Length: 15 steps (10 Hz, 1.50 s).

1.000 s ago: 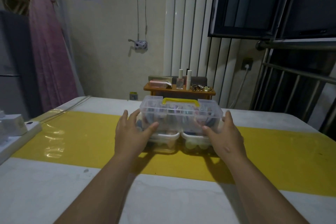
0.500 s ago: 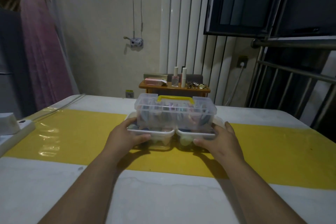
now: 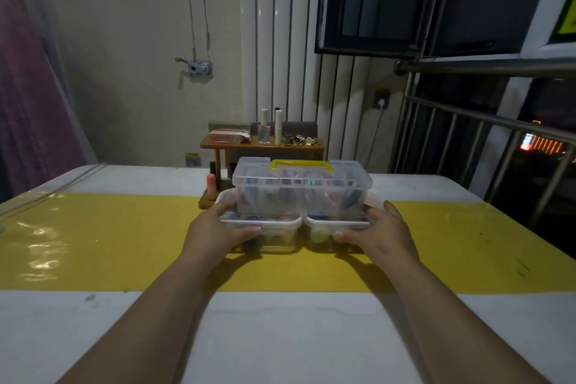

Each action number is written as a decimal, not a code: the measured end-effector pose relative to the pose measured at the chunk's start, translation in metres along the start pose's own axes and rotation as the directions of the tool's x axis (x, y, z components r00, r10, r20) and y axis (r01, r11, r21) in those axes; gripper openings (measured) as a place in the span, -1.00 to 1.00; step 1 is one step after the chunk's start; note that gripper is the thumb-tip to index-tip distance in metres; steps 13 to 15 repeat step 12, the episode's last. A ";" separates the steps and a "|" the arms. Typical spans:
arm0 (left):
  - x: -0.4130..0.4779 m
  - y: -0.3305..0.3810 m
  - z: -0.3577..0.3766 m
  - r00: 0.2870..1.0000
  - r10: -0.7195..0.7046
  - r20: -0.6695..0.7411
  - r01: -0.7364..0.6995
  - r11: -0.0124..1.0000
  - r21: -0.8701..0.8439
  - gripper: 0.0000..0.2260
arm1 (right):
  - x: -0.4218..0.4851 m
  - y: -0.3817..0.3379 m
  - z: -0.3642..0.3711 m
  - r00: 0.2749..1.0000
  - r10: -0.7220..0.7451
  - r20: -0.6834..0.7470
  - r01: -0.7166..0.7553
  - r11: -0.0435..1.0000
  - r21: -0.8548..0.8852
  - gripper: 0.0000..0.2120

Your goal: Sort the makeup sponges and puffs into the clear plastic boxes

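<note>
The left hand [image 3: 215, 231] and right hand [image 3: 378, 232] have dropped from the handled case [image 3: 300, 187] to grasp the left box [image 3: 276, 240] and right box [image 3: 352, 223] under it mid-table (sponges [image 3: 318, 233] already inside), so sorting seems done.

Yellow and white under clear plastic

The white desk [image 3: 280, 337] carries a yellow band [image 3: 109, 243]; the clear box [image 3: 299, 193] has a yellow handle [image 3: 301, 164]; a pink curtain [image 3: 28, 87] hangs behind.

The lidded case [image 3: 302, 193] before me was clear, smooth plastic with a yellow handle [image 3: 301, 164]. The yellow strip [image 3: 109, 237] under it looked glossy; the small shelf [image 3: 261, 146] was wood, the railing [image 3: 486, 64] dull metal.
</note>
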<state>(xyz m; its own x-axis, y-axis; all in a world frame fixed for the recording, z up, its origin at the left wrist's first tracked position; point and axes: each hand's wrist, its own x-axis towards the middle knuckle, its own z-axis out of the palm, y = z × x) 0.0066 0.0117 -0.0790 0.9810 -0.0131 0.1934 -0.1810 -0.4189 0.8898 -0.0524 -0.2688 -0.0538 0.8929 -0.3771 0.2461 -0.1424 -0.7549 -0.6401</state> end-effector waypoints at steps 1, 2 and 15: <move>0.000 0.008 0.019 1.000 0.012 0.015 -0.012 1.000 0.002 -0.52 | 0.005 0.016 -0.013 1.000 0.013 -0.007 -0.013 1.000 -0.015 -0.35; -0.001 0.015 0.036 1.000 0.021 0.019 -0.021 1.000 0.017 -0.47 | 0.010 0.030 -0.022 1.000 0.026 -0.012 -0.026 0.999 -0.018 -0.38; -0.016 0.068 0.083 0.979 0.180 -0.099 -0.121 0.896 0.427 -0.06 | 0.011 0.064 -0.065 0.992 0.086 -0.095 -0.103 0.975 -0.197 -0.08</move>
